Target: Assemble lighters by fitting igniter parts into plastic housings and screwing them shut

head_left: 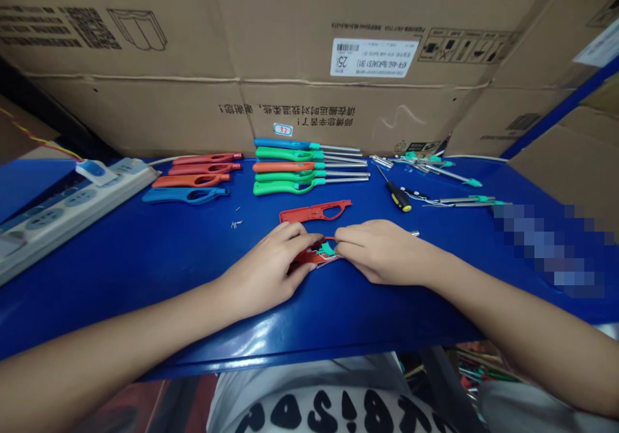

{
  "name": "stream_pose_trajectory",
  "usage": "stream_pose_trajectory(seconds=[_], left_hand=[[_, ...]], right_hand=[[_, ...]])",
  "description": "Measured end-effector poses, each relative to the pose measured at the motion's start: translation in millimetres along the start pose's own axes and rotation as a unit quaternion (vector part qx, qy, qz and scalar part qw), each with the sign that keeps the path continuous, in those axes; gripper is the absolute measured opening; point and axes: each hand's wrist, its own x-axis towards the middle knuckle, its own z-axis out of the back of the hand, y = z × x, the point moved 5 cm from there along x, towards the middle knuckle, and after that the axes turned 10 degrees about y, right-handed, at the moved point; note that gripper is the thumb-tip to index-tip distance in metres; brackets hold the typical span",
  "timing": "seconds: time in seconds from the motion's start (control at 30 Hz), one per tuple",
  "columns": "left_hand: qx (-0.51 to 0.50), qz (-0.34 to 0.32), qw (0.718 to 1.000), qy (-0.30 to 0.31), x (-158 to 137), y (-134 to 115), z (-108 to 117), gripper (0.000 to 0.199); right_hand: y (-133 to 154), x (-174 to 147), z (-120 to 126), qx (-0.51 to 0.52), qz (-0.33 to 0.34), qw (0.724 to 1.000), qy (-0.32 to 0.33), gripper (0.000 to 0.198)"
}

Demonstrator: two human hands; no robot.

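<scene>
My left hand (275, 262) grips the handle end of an orange-red lighter shell (305, 259), thumb on the near side and fingers on the far side. A teal trigger piece (327, 249) and thin white wires show inside it. My right hand (374, 249) is closed at the shell's front end, fingertips pinched beside the teal piece. A metal tip (414, 233) sticks out past the right hand; most of it is hidden. Just beyond both hands lies a loose red shell half (315, 211), with its trigger opening to the right.
Assembled lighters (285, 188) are stacked at the back centre. Shell halves (186, 194) lie left of them, above small screws (236, 224). A screwdriver (399, 197) and metal tubes with teal parts (454, 173) lie right. A power strip (72, 207) borders the left; cardboard (290, 39) walls the back.
</scene>
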Motion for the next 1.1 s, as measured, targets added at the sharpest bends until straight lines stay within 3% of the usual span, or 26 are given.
stream_pose_trajectory(seconds=[0.3, 0.5, 0.57, 0.67, 0.77, 0.87, 0.9, 0.97, 1.1], left_hand=[[0.046, -0.044, 0.998, 0.005, -1.4, -5.3, -2.0, 0.039], [0.144, -0.056, 0.987, 0.030, -2.2, -10.3, -5.0, 0.038], [0.153, -0.054, 0.986, 0.034, -1.8, -11.2, -5.0, 0.039], [0.152, -0.050, 0.987, 0.032, -1.9, -11.2, -4.6, 0.040], [0.138, -0.054, 0.989, 0.023, -2.4, -8.9, -4.3, 0.039], [0.122, -0.063, 0.991, 0.010, -2.2, -5.2, -3.8, 0.040], [0.121, -0.063, 0.991, 0.005, -2.1, -3.9, -3.2, 0.040], [0.127, -0.060, 0.990, -0.007, -1.9, -2.1, -1.5, 0.039], [0.158, -0.048, 0.986, -0.026, -2.7, -2.2, 3.4, 0.030]], right_hand=[[4.6, 0.1, -3.5, -0.033, 0.023, 0.999, 0.022, 0.019], [-8.9, -4.9, 10.3, 0.012, -0.014, 0.999, -0.037, 0.032], [-28.0, -12.4, 17.0, 0.038, -0.081, 0.994, -0.068, 0.031], [-71.5, -34.2, 20.2, 0.031, -0.250, 0.964, -0.084, 0.031], [-121.1, -68.1, 11.8, -0.001, -0.435, 0.899, -0.048, 0.029], [-160.7, -103.5, -3.2, 0.013, -0.565, 0.825, -0.010, 0.030], [-170.2, -113.3, -9.5, 0.034, -0.597, 0.802, 0.003, 0.030], [-182.4, -124.5, -19.0, 0.051, -0.620, 0.783, 0.016, 0.030], [-190.9, -127.8, -32.0, 0.053, -0.627, 0.777, 0.014, 0.032]])
